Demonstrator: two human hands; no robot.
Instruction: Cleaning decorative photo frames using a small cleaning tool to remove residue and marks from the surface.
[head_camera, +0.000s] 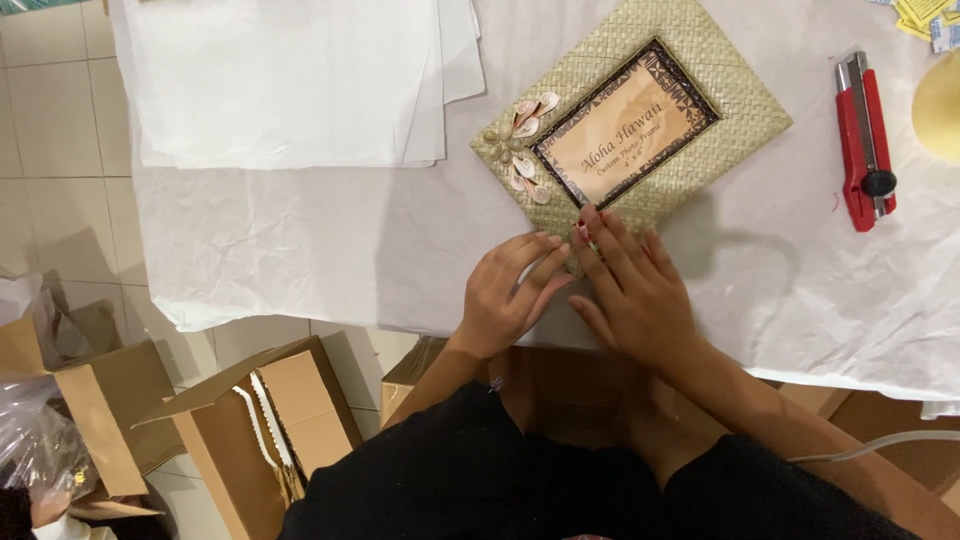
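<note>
A woven straw picture frame (700, 120) with shell decoration lies tilted like a diamond on white tissue paper (330, 250) that covers the table. My right hand (635, 285) lies flat, fingers spread, on the frame's near corner. My left hand (510, 290) rests beside it on the paper, its fingers bent and touching the frame's lower edge. Neither hand grips anything.
A stack of white tissue sheets (290, 80) lies at the far left of the table. A red utility knife (865, 140) sits at the right, next to a pale yellow round object (940, 105). Open cardboard boxes (260, 420) and a plastic bag (35, 440) stand on the tiled floor below.
</note>
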